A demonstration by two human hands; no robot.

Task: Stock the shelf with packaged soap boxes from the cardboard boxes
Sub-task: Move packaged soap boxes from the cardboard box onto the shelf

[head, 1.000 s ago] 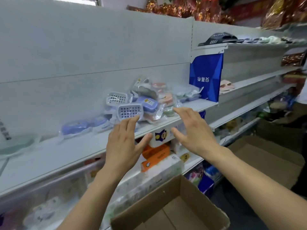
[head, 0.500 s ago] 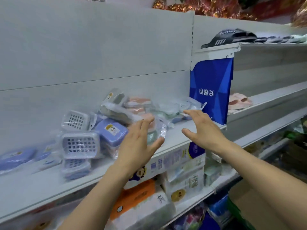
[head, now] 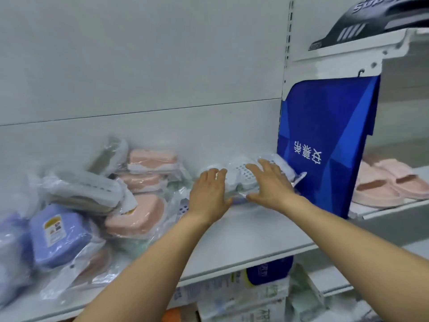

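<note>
On the grey shelf [head: 250, 238] lies a heap of soap boxes in clear plastic bags: a pink one [head: 137, 217], a purple one [head: 58, 235], and a grey one [head: 81, 191]. Farther right, against the back wall, is a white perforated soap box in a bag [head: 241, 175]. My left hand [head: 209, 194] touches its left side with straight fingers. My right hand [head: 271, 182] rests on its right side, fingers spread over the wrapping. Neither hand curls round it.
A blue hanging panel with white characters [head: 325, 145] ends the shelf on the right. Beyond it lie pink slippers [head: 385, 182], and a black slipper [head: 371, 19] sits on the shelf above. Packaged goods [head: 243, 298] fill the shelf below.
Both hands have reached forward and right, from above the heap's front to the white bagged soap box by the blue panel. The view has moved closer to the shelf.
</note>
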